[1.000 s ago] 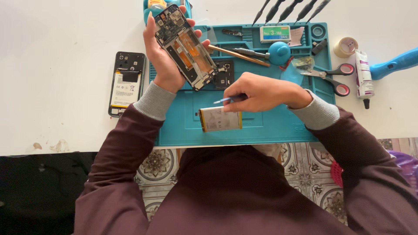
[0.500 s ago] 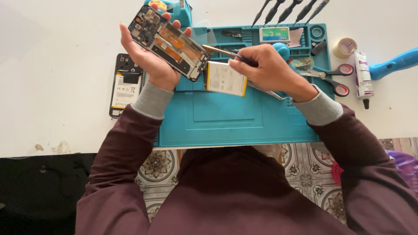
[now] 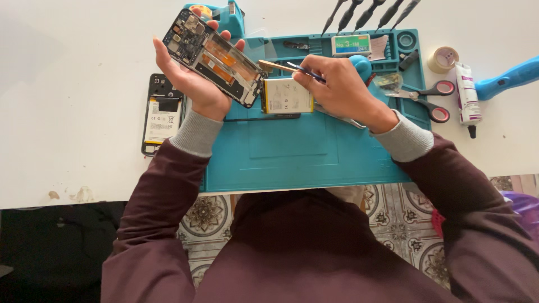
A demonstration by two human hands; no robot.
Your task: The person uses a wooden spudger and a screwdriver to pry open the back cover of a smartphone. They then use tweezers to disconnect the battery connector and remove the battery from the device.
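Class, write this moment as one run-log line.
left hand: holds opened phone | right hand: holds battery, thin tool | under: teal mat

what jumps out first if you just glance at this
The opened phone, its insides bare, held up in the left hand above the teal work mat. Right beside it, the right hand holds a flat pale battery and a thin tool. A second opened phone lies on the white table, left of the mat.

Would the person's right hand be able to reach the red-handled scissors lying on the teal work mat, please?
Probably yes: the red-handled scissors lie just beside the right hand with nothing between them, though that hand already holds a flat battery and a thin tool.
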